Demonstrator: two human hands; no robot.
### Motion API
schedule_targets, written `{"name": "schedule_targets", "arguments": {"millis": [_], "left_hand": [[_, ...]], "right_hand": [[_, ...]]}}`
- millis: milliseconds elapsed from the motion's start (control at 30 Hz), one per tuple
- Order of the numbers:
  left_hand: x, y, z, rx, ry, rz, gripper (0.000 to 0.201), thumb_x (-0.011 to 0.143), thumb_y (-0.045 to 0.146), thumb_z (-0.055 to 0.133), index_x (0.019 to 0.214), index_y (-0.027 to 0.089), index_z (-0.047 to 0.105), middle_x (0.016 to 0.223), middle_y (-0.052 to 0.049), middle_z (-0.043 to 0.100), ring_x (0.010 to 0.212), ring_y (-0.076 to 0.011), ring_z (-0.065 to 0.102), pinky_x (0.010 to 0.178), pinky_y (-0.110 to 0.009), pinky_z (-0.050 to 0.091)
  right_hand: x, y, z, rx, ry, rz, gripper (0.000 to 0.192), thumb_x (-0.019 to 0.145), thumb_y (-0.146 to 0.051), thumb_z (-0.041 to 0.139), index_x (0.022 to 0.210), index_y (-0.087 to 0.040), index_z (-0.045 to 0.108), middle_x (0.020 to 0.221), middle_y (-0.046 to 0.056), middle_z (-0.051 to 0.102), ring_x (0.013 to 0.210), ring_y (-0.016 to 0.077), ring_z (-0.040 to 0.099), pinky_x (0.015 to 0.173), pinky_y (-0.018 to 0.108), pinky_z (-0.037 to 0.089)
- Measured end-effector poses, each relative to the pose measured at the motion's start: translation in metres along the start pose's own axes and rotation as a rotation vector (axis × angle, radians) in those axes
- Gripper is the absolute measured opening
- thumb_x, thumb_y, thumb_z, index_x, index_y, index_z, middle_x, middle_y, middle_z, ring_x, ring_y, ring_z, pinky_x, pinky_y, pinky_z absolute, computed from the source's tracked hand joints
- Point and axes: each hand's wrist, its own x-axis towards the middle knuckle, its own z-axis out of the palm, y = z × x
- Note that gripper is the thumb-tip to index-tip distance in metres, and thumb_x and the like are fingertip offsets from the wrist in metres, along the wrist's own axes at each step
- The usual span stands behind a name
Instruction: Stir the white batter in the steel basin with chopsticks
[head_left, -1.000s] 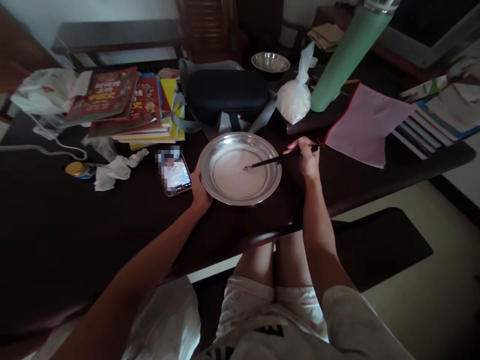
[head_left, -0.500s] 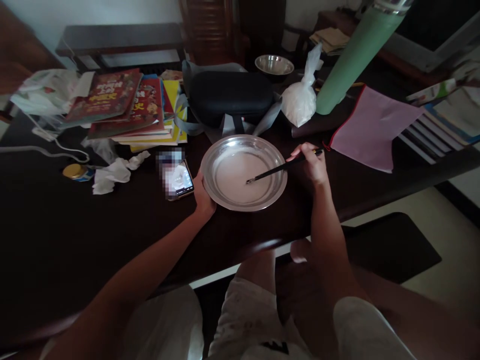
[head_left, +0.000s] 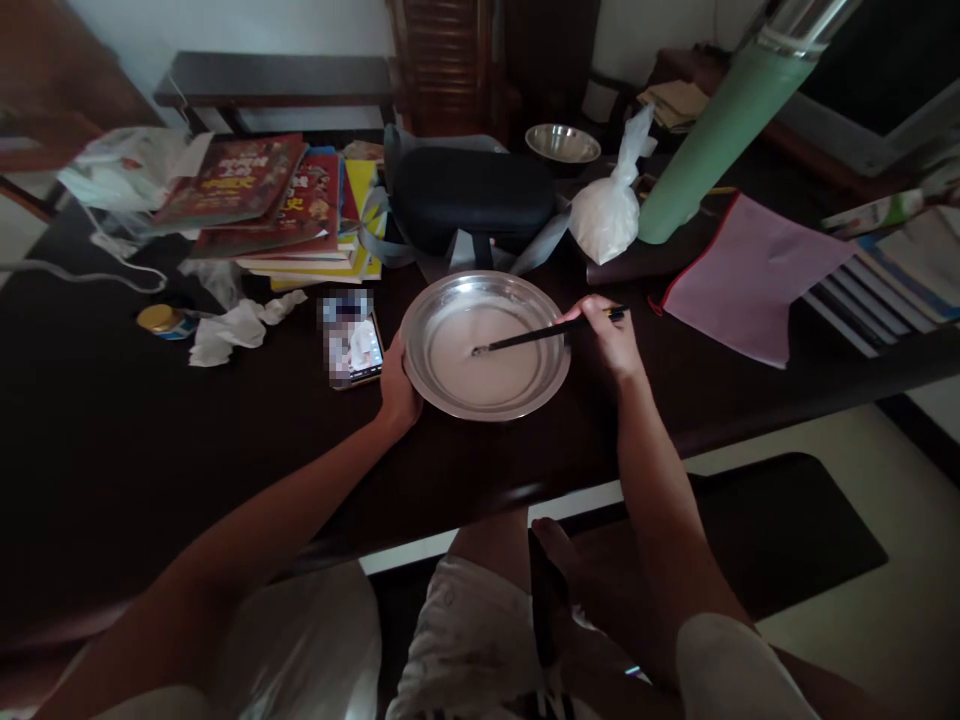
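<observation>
Well, we have our two hands apart, one on either side of a wide metal basin (head_left: 435,300) that sits on the dark table (head_left: 225,430), right in front of us near the close edge. Our left hand (head_left: 399,382) is clamped on the basin's left side, thumb up by the rim and the other fingers mostly hidden behind its outer wall. Our right hand (head_left: 609,332) is closed around the upper part of some black chopsticks (head_left: 525,339), which slant down to the left across the basin's right rim. They lie so close to each other that we cannot tell them apart, and their tips touch the pale, whitish liquid (head_left: 487,375) in the basin.

Just left of our left hand lies a phone (head_left: 365,350) with its screen lit, partly blurred out. Farther left we see some crumpled tissue (head_left: 223,332) and a small jar (head_left: 159,320) with a yellowish lid. Behind those is a pile of books (head_left: 247,180), the top ones red-covered.

Straight behind the basin sits a black case (head_left: 474,195) with grey straps around it, and past its right end a smaller metal bowl (head_left: 562,143). To the right of the case we have a knotted clear bag (head_left: 606,220) of something white, then a tall green flask (head_left: 727,140) beside it. A pink pouch (head_left: 757,270) with red edging lies right of our right hand, against more books (head_left: 911,260).
</observation>
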Motion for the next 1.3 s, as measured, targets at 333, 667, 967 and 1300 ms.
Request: {"name": "schedule_targets", "arguments": {"millis": [333,667,967,1300], "left_hand": [[-0.003,0.002,0.001,-0.016,0.009,-0.033,0.024,0.085,0.053,0.075,0.089,0.029,0.073,0.089,-0.004,0.079,0.11,-0.031,0.073,0.095,-0.04,0.063],[-0.002,-0.001,0.001,-0.019,0.097,-0.058,0.021,0.081,0.046,0.071,0.08,0.027,0.063,0.082,-0.005,0.074,0.111,-0.0319,0.072,0.094,-0.042,0.062],[-0.006,0.004,0.007,-0.038,0.101,-0.036,0.015,0.081,0.04,0.069,0.08,0.026,0.064,0.085,-0.006,0.074,0.114,-0.0323,0.072,0.1,-0.044,0.061],[-0.007,0.007,0.008,-0.018,0.072,-0.028,0.012,0.086,0.037,0.065,0.083,0.026,0.069,0.092,-0.006,0.079,0.119,-0.0313,0.071,0.098,-0.041,0.063]], "right_hand": [[0.034,-0.048,-0.021,-0.159,-0.168,-0.017,0.055,0.086,-0.078,0.07,0.063,-0.027,0.07,0.061,0.002,0.071,0.075,0.024,0.075,0.091,0.048,0.062],[-0.019,-0.018,-0.008,-0.06,0.125,-0.063,0.05,0.091,-0.071,0.069,0.067,-0.027,0.073,0.07,0.0,0.074,0.076,0.0223,0.078,0.085,0.044,0.063],[-0.033,-0.019,-0.004,-0.01,0.002,-0.037,0.039,0.092,-0.063,0.074,0.076,-0.029,0.081,0.079,0.002,0.078,0.084,0.0236,0.079,0.087,0.043,0.062],[-0.04,-0.014,-0.008,-0.014,0.047,-0.059,0.041,0.093,-0.063,0.072,0.073,-0.029,0.081,0.076,0.002,0.077,0.08,0.0237,0.078,0.084,0.044,0.063]]}}
